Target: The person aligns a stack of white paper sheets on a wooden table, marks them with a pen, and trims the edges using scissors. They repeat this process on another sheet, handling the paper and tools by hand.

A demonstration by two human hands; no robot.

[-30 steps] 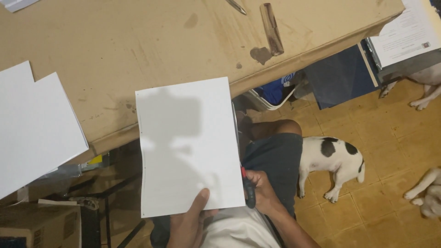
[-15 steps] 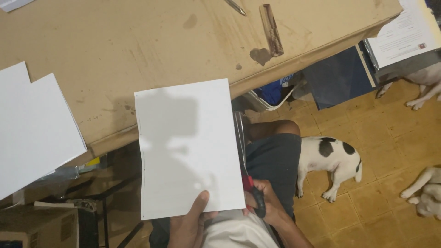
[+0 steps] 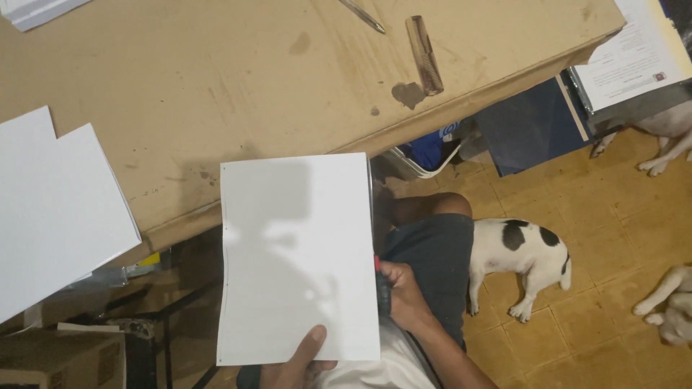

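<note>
Holding: left hand (image 3: 299, 360) pinches white sheet (image 3: 295, 256) at bottom edge, thumb on top
Right hand (image 3: 404, 292): closed on dark red-tipped tool (image 3: 382, 288) at sheet's right edge
Sheet: over lap, top overlapping brown table (image 3: 216, 79)

My workbench (image 3: 238, 94) is a stained brown board. On it lie a brown comb (image 3: 424, 45), a metal pen (image 3: 362, 16) just left of the comb, and a stack of white sheets (image 3: 54, 209) overhanging my left edge. Another white stack (image 3: 36, 9) sits at the far corner.
</note>
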